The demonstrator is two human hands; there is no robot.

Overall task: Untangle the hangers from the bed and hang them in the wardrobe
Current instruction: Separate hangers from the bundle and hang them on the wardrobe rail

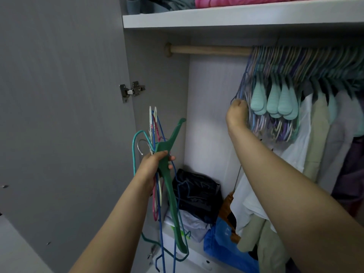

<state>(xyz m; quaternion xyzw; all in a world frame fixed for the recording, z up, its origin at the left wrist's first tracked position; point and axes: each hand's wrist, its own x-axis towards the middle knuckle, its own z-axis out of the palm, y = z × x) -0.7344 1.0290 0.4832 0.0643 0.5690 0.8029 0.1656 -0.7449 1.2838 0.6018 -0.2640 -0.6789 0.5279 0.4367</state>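
Hanging is the step in hand, by the look of it: your right hand (237,113) is up at the far right of the wardrobe, fingers curled on the blue wire hanger (242,83) at the left end of the packed row of hung hangers (295,75) — whether you are settling it or pushing the row aside I cannot tell. Your left hand (155,166) is clamped round the bundle of hangers (160,146) near the left side, the green plastic hanger (171,186) foremost, with thin blue, pink, white and teal wire ones crossed behind it.

The next move likely calls for freeing one hanger from that bundle; the hooks and loops overlap, so draw it out along its length rather than yank. The wooden rail (208,50) has a bare stretch on the left — the obvious place for it.

Below, a dark garment (195,194), a blue bag (226,245) and hanging clothes (315,144) crowd the floor of the wardrobe; the bundle's lower ends dangle close above them and could snag. The shelf (236,18) above holds folded cloth
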